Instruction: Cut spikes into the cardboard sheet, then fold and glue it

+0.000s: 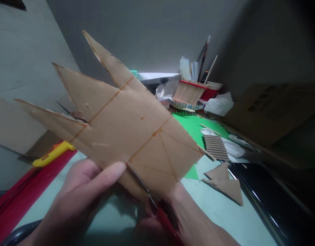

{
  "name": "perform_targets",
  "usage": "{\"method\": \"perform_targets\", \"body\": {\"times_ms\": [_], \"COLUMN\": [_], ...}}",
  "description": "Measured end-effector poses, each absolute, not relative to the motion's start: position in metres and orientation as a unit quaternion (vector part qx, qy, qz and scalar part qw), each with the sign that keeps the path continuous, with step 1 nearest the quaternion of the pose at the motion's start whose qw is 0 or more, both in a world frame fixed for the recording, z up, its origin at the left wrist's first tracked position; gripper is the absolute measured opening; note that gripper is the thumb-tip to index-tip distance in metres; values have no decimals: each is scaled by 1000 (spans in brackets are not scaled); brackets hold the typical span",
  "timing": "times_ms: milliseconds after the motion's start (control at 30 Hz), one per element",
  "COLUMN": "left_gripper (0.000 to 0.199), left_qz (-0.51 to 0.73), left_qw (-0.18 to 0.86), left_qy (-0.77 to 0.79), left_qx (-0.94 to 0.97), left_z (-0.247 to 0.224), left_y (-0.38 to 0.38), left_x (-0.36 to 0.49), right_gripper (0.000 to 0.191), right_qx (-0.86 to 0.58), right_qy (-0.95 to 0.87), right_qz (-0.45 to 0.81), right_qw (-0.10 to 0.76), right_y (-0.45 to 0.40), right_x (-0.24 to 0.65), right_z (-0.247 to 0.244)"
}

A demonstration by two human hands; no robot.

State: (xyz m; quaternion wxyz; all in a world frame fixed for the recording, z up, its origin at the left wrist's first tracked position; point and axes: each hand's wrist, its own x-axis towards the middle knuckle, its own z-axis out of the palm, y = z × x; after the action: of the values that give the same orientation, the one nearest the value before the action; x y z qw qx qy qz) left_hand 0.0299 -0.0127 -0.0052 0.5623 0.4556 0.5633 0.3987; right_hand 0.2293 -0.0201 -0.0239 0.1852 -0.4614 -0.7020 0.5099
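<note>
A flat piece of brown cardboard (137, 112) is held up in front of me, with several pointed spikes cut along its upper left side. Orange-brown lines are drawn across it, some forming a triangle at the lower right end. My left hand (85, 188) grips its lower left edge, thumb on the face and fingers behind. My right hand (170, 212), partly hidden under the cardboard, holds red-handled scissors (162, 215). One scissor blade lies over the cardboard's face, its tip by my left thumb at a drawn line.
Two cut cardboard triangles (230, 188) and a corrugated piece (216, 147) lie at right, beside a black glossy object (270, 198). A yellow cutter (53, 155) rests at left. Behind stand a stick-built holder (189, 91) and a red cup (211, 90).
</note>
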Motion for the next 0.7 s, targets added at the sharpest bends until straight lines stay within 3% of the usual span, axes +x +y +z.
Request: {"method": "perform_targets", "body": {"times_ms": [267,533,700], "left_gripper": [31,33,29], "left_qz": [414,440,478], "left_qw": [557,562,574], "left_qy": [585,561,535], "left_qx": [420,419,394], "left_z": [-7,-7,-11], "left_y": [-16,-11,-9], "left_x": [28,30,27], "right_gripper": [26,42,25], "right_qx": [-483,-487,-406], "right_qy": [-700,-674,-668], "right_qz": [488,505,571], "right_qw": [196,232,252], "right_y": [-22,-21,-9], "right_x": [224,215,219], "right_z": [-41,-40,-27]}}
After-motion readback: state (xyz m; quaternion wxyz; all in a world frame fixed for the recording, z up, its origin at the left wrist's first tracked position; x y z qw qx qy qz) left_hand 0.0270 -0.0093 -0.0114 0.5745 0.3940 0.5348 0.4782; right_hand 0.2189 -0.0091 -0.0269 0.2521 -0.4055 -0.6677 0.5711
